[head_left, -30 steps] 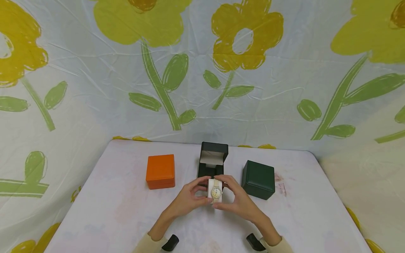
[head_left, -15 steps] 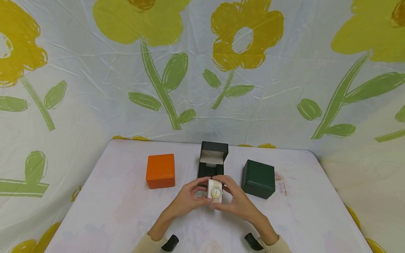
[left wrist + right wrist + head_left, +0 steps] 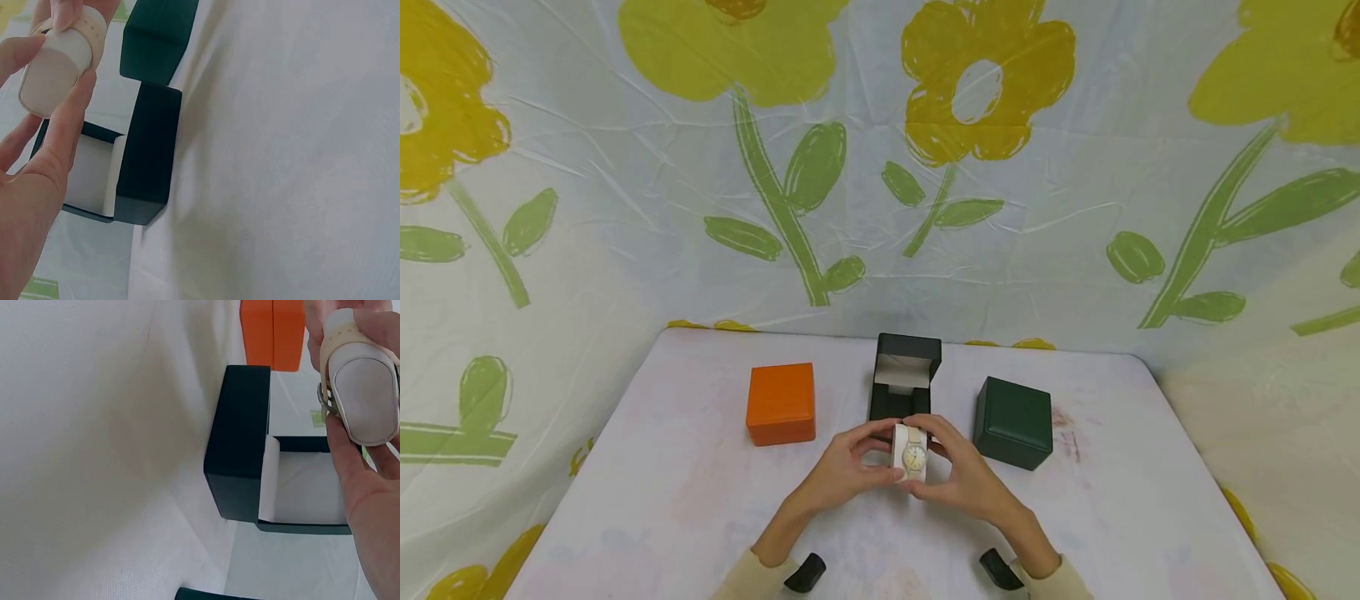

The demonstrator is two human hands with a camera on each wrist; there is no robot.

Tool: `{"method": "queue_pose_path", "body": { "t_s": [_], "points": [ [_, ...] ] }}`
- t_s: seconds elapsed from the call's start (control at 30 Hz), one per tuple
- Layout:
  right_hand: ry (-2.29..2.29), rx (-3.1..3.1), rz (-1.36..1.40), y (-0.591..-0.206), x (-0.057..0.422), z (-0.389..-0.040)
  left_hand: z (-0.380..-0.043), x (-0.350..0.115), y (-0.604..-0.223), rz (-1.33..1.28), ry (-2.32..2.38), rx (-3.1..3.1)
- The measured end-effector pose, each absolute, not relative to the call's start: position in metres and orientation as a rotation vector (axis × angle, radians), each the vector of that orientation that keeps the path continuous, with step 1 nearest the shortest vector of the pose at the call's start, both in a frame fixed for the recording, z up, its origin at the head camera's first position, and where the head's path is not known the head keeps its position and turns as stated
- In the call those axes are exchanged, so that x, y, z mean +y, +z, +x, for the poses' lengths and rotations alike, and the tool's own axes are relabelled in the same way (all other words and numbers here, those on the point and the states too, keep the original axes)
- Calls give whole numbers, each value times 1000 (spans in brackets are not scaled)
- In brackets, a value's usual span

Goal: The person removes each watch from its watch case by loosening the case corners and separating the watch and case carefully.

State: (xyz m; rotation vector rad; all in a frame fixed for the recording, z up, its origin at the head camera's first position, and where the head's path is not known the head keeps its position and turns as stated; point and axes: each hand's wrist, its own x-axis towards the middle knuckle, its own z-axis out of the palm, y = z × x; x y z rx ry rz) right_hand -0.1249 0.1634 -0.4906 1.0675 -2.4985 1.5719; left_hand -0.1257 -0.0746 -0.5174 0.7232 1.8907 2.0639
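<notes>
A wristwatch [image 3: 914, 457] with a round pale dial and a cream strap is wrapped around a white watch cushion [image 3: 367, 400]. My left hand [image 3: 842, 473] grips the cushion's left end between thumb and fingers. From the other side, my right hand [image 3: 972, 483] holds its right end in the same way. The strap [image 3: 92, 34] shows punched holes in the left wrist view, and its metal buckle [image 3: 326, 399] appears in the right wrist view. Just beyond the hands stands a black watch box [image 3: 910, 346] with its lid raised and a pale lid lining; the hands cover its front.
On the left of the table [image 3: 700, 517] sits a closed orange box [image 3: 781, 404]. A closed dark green box [image 3: 1015, 422] stands to the right, set at an angle. Behind the table hangs a flower-printed cloth [image 3: 1037, 275].
My right wrist has shifted slightly left. Both hands keep hold of the watch and cushion in nearly the same place, and the boxes have not moved.
</notes>
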Motion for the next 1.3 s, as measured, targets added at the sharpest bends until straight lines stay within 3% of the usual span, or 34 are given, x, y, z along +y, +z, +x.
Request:
{"method": "queue_pose_path", "body": {
  "t_s": [0.57, 0.93, 1.3],
  "points": [
    [1543, -2524, 1122, -490, 164, -128, -129, -77, -516, 738, 2055, 1883],
    [1548, -2565, 1005, -490, 165, -127, -128, -77, -520, 735, 2085, 1848],
    [1523, -2534, 1100, -490, 162, -127, -128, -79, -518, 740, 2096, 1858]
  ]
}}
